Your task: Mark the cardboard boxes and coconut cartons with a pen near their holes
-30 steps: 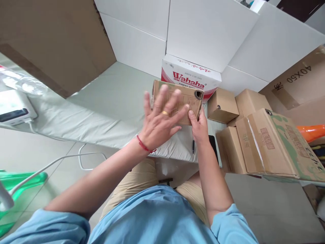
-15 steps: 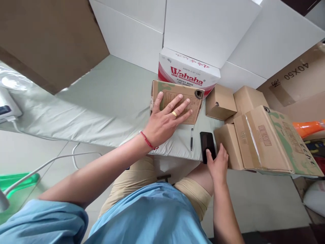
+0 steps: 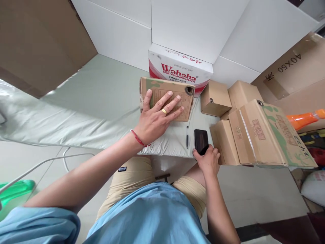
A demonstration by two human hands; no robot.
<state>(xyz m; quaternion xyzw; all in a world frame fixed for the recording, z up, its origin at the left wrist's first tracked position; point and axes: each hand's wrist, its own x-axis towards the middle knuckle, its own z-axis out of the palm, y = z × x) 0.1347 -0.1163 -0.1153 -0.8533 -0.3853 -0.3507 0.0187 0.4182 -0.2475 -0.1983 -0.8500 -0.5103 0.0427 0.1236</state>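
Note:
My left hand point(image 3: 157, 118) lies flat on a small cardboard box point(image 3: 187, 105), fingers spread over its printed face. A ring and a red bracelet are on this hand. At the table's front edge my right hand point(image 3: 208, 160) grips the lower end of a black smartphone point(image 3: 201, 139), thumb on one side and fingers on the other. The phone lies on the pale cloth. Between the box and the phone is a pen point(image 3: 187, 138). Directly behind the small box stands a white and red Wahaha carton point(image 3: 179, 69).
Several brown boxes are on the right, among them a taped carton point(image 3: 257, 135) and a smaller box point(image 3: 215, 99). An orange object point(image 3: 303, 119) sits beyond them. A large cardboard sheet or box point(image 3: 43, 44) stands at the left on the cloth-covered table point(image 3: 111, 101).
My right hand has moved from beside the phone's right edge to its lower end and closed around it. My left hand stays on the box. The view has shifted slightly.

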